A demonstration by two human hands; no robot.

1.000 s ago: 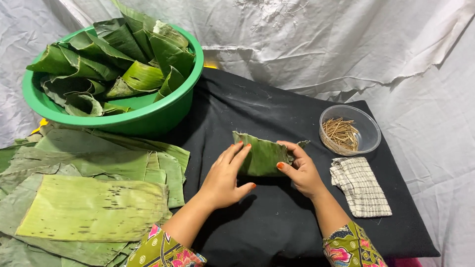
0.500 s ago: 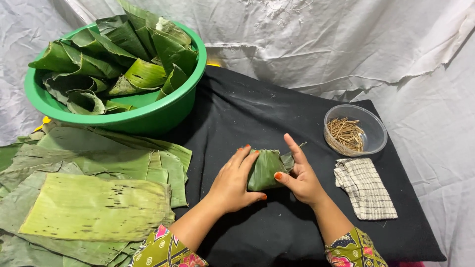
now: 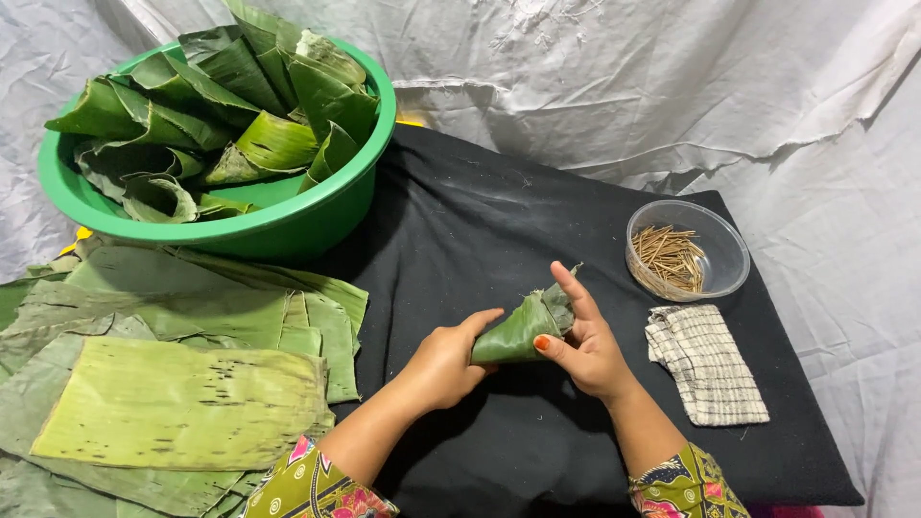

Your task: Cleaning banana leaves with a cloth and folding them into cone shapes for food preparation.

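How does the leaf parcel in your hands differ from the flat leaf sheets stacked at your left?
The leaf parcel is folded into a compact cone; the flat leaf sheets lie spread open. The parcel is dark glossy green, the top sheet paler and yellowish. The left hand and right hand hold the parcel; the sheets lie untouched. Both look like banana leaf.

Just one view here, a head cam looking steeply down and forward over the person's own forearms. It's close in: the black mat (image 3: 499, 221) fills the middle, the green basin (image 3: 288, 225) sits at top left, the leaf stack (image 3: 182, 403) runs off the left and bottom edges, and white sheeting (image 3: 672, 86) backs the far side. There's no second view to overlap with.
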